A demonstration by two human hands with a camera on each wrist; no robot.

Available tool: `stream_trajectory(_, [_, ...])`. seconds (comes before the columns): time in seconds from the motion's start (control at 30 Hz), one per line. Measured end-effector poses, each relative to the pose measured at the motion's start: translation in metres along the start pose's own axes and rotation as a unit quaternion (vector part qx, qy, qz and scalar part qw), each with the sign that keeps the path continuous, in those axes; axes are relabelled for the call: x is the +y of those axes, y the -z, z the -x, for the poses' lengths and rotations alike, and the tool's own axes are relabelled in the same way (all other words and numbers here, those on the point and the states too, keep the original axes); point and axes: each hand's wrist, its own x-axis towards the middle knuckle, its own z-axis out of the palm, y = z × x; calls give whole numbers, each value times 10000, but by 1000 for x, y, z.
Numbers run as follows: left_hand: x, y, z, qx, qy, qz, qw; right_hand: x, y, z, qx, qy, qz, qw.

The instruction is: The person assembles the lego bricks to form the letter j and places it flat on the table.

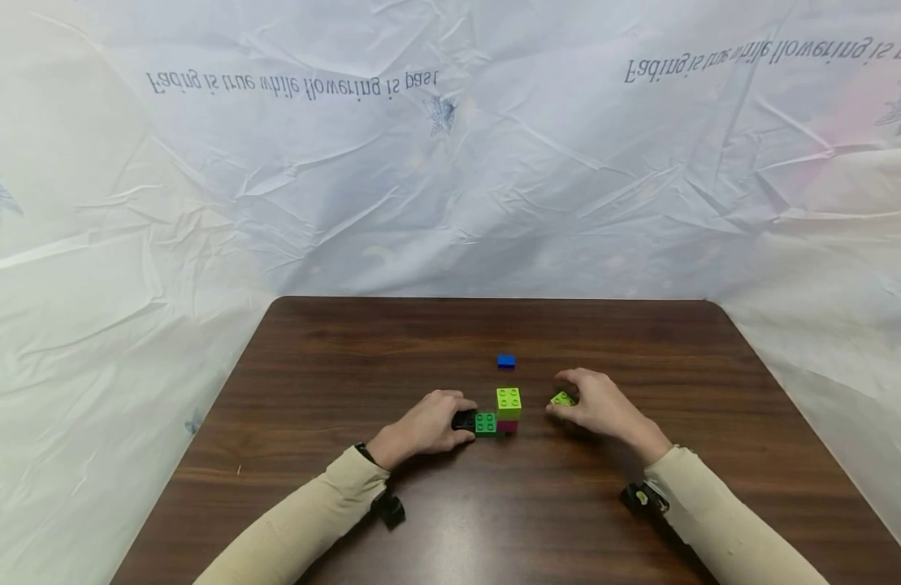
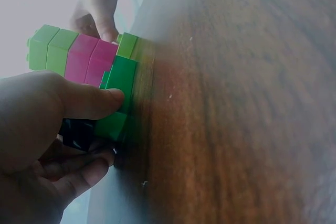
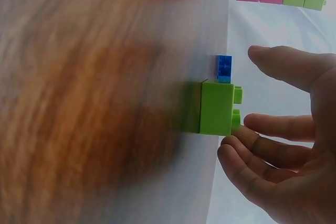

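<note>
My left hand [image 1: 430,422] pinches the black brick [image 1: 463,420] end of a small brick build on the table, thumb on one side and fingers on the other. Beside the black brick is a green brick [image 1: 486,423] at the base. From its right end rises a stack of pink bricks [image 2: 82,58] topped by lime bricks [image 1: 508,404]. My right hand [image 1: 604,404] is around a separate lime brick [image 3: 216,107]. In the right wrist view its thumb stands apart from that brick, and the fingertips are close to the studs; whether they touch I cannot tell.
A blue brick [image 1: 505,361] lies farther back on the dark wooden table [image 1: 362,349], behind the stack. White printed sheeting [image 1: 450,203] hangs behind the table and along both its sides.
</note>
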Motion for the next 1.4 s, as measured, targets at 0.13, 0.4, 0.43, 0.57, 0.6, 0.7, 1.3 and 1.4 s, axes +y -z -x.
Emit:
stream_trajectory(0.13, [0,0,0,-38,24,7,10000,1,-2,0,-15,-23,41,10000])
stream_trajectory(0.4, [-2,-1,-1,-22,8,4,10000,2,-4,-1,-6,6,236,9997])
stream_trajectory(0.43, [-2,-1,-1,-19,4,-5,10000,2,-4,-1,-11,1,256,9997])
stream_trajectory(0.57, [-2,-1,-1,1,-22,-28,10000,3,-6,-2,-57,-20,328,9994])
stream_trajectory(0.6, [-2,-1,-1,4,-26,-27,10000,3,-6,-2,-67,-28,338,9994])
stream_trajectory(0.7, [-2,-1,-1,5,-24,-23,10000,4,-8,-2,-79,-25,375,9993])
stream_trajectory(1.3, [-2,-2,-1,-52,28,-11,10000,3,-8,-4,-133,23,494,9987])
stream_trajectory(1.4, [-2,-2,0,-50,30,5,10000,4,-8,-4,-183,-22,505,9986])
